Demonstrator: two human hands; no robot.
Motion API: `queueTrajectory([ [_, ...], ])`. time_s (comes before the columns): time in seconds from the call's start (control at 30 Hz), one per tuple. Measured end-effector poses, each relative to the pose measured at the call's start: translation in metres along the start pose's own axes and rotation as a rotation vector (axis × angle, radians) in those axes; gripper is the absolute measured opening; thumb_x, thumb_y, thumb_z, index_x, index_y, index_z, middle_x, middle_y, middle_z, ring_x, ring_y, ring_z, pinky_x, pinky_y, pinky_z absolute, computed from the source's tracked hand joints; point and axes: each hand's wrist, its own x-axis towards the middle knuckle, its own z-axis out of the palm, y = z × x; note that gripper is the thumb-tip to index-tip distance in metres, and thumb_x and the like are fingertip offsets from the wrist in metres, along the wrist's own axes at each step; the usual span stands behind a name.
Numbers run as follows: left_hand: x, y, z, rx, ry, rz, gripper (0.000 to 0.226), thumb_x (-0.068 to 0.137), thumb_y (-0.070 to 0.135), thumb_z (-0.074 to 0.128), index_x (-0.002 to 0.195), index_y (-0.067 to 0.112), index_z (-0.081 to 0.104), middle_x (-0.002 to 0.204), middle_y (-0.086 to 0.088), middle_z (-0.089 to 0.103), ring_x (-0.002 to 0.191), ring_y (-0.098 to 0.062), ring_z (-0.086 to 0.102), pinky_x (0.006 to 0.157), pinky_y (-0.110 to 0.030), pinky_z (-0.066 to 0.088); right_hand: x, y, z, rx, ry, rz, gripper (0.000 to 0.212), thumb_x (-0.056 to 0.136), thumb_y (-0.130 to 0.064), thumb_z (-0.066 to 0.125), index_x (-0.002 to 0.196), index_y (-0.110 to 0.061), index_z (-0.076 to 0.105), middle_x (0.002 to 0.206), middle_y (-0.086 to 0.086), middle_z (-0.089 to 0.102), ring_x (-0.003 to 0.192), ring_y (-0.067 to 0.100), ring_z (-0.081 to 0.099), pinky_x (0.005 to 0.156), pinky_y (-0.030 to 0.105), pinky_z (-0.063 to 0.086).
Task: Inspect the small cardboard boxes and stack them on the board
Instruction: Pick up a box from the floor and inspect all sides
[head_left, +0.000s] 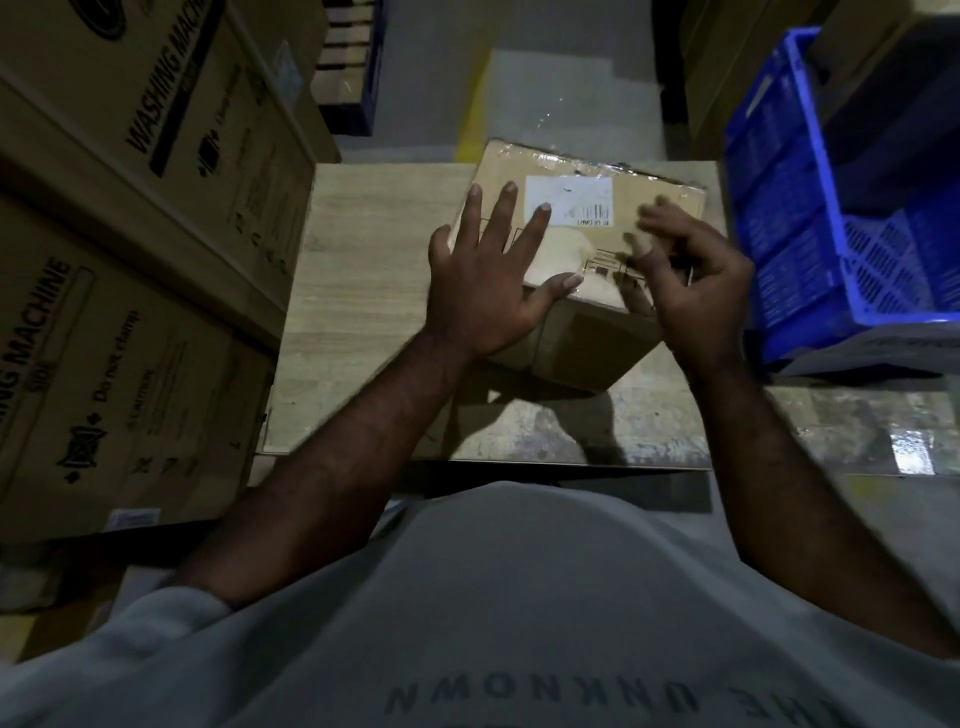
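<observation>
Under the left hand (478, 291): small brown cardboard box (566, 254) with a white barcode label (569, 200), lying on the pale wooden board (374, 312), turned a little askew to its edges. It is the only box I see on the board.
Left hand: flat on the box top, fingers straight and spread wide, thumb along the near edge. It is pressing, not gripping.
Right hand (696, 291): over the box's near right corner, fingers bent. It is blurred, so I cannot tell whether it pinches the edge or only hovers.
Handling: I judge the box stiff-walled and light enough for two hands. Plain card should give fair friction. The wrinkled clear tape (571, 158) along the far edge looks slick, and the top could dent under a hard press.
Hold: I would take it by opposite side walls, low down, palms flat, and keep it level, since I cannot see the contents.
Left of the left hand: tall brown cartons printed WASHING MACHINE (156, 156), standing against the board's edge, so that elbow has little room.
Right of the right hand: blue perforated plastic crate (810, 208), near the box's right corner. This is the tight spot for fingers reaching the right wall.
Beyond the fingertips: grey floor with a yellow strip (472, 104).
</observation>
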Motion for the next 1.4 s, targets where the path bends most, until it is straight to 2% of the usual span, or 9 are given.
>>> queueTrajectory([
  [0.1,0.001,-0.001,0.000,0.021,0.002,0.001,0.087,0.091,0.084,0.020,0.158,0.030,0.034,0.168,-0.009,0.025,0.155,-0.038,0.019,0.107,-0.056,0.031,-0.008,0.011,0.001,0.092,0.072,0.134,0.050,0.096,-0.021,0.070,0.144,-0.026,0.056,0.154,0.005,0.052,0.144,0.020,0.049,0.108,0.043,0.054],
  [0.23,0.001,0.001,0.000,0.002,-0.008,0.004,0.087,0.091,0.083,0.017,0.159,0.030,0.031,0.169,-0.009,0.023,0.155,-0.037,0.017,0.109,-0.057,0.031,-0.009,0.006,0.002,0.261,0.075,0.374,0.080,0.097,-0.010,0.068,0.163,-0.023,0.025,0.164,0.009,0.035,0.133,0.015,0.057,0.093,0.034,0.061],
  [0.37,0.002,0.000,0.000,-0.013,-0.004,0.001,0.090,0.089,0.085,0.016,0.160,0.030,0.030,0.169,-0.009,0.021,0.156,-0.038,0.016,0.109,-0.057,0.031,-0.009,0.007,0.001,0.378,0.015,0.450,0.077,0.100,-0.010,0.063,0.164,-0.023,0.022,0.152,0.008,0.049,0.127,0.023,0.064,0.094,0.041,0.061],
  [0.63,-0.001,-0.001,-0.003,-0.003,-0.034,0.008,0.110,0.076,0.098,0.020,0.161,0.030,0.026,0.170,-0.010,0.017,0.156,-0.039,0.012,0.106,-0.059,0.033,-0.017,0.008,0.000,0.428,-0.055,0.482,0.075,0.100,-0.019,0.056,0.165,-0.025,0.018,0.154,0.008,0.050,0.128,0.027,0.063,0.100,0.047,0.058],
  [0.9,0.005,0.010,-0.019,-0.208,-0.039,0.000,0.107,0.065,0.099,0.043,0.152,0.038,0.043,0.169,-0.003,0.021,0.153,-0.040,0.018,0.103,-0.064,0.036,-0.005,0.007,-0.007,0.415,-0.056,0.505,0.068,0.104,-0.018,0.041,0.166,-0.029,0.016,0.151,0.008,0.051,0.126,0.028,0.064,0.103,0.056,0.055],
  [1.13,0.001,0.012,-0.006,-0.503,-0.011,-0.132,0.099,0.069,0.089,0.054,0.152,0.036,0.045,0.167,0.000,0.025,0.151,-0.028,0.021,0.108,-0.062,0.036,0.035,-0.018,-0.020,0.230,-0.188,0.327,0.074,0.102,-0.016,0.046,0.167,-0.031,0.013,0.158,0.002,0.040,0.124,0.012,0.060,0.092,0.028,0.059],
  [1.2,-0.003,0.009,-0.002,-0.545,0.020,-0.176,0.097,0.070,0.087,0.054,0.151,0.035,0.047,0.164,-0.001,0.030,0.149,-0.027,0.024,0.106,-0.060,0.036,0.040,-0.025,-0.014,0.192,-0.208,0.317,0.078,0.098,-0.023,0.048,0.167,-0.033,0.012,0.160,0.001,0.036,0.125,0.011,0.058,0.088,0.026,0.059],
  [1.27,-0.008,0.005,-0.001,-0.558,0.011,-0.207,0.096,0.071,0.087,0.051,0.151,0.035,0.045,0.164,-0.002,0.031,0.149,-0.026,0.023,0.108,-0.058,0.034,0.043,-0.029,-0.004,0.127,-0.229,0.321,0.081,0.095,-0.039,0.049,0.166,-0.040,0.011,0.162,0.000,0.033,0.130,0.015,0.055,0.094,0.036,0.060],
  [1.4,-0.011,-0.023,0.004,-0.734,-0.014,-0.335,0.099,0.078,0.091,0.033,0.153,0.027,0.045,0.161,-0.006,0.038,0.150,-0.024,0.031,0.118,-0.058,0.027,0.039,-0.035,0.023,-0.007,-0.364,0.230,0.077,0.095,-0.080,0.035,0.163,-0.048,0.016,0.172,-0.003,0.018,0.158,0.028,0.021,0.120,0.065,0.030],
])
